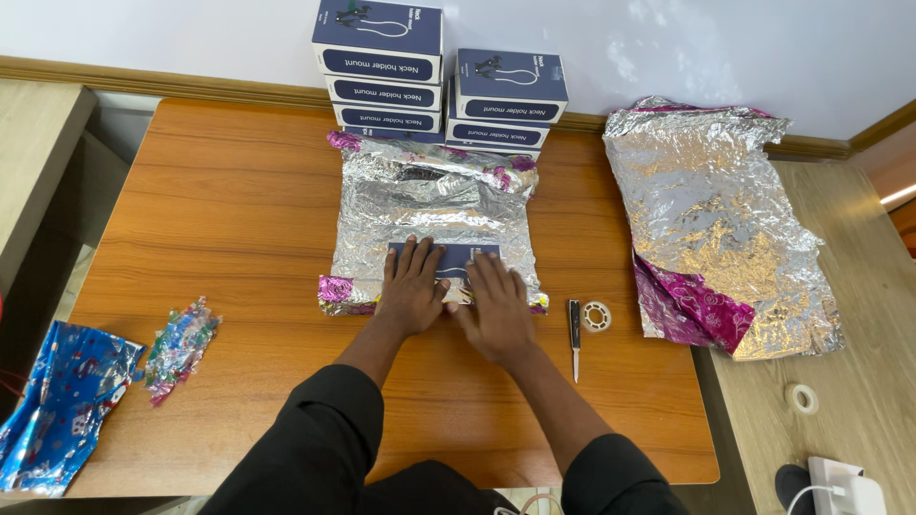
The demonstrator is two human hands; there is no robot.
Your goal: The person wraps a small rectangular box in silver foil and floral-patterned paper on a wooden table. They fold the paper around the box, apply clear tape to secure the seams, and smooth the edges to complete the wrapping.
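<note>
A dark blue box lies on a sheet of silver foil wrapping paper with pink patterned edges, in the middle of the wooden table. My left hand lies flat on the box's left part, fingers spread. Beside it, my right hand presses flat on the box's right part and on the foil's near edge. Neither hand grips anything. Most of the box is hidden under my hands.
Two stacks of dark blue boxes stand against the back wall. A crumpled silver and pink sheet lies at right. A small knife and tape roll lie right of my hands. Blue wrapping, a shiny scrap, another tape roll.
</note>
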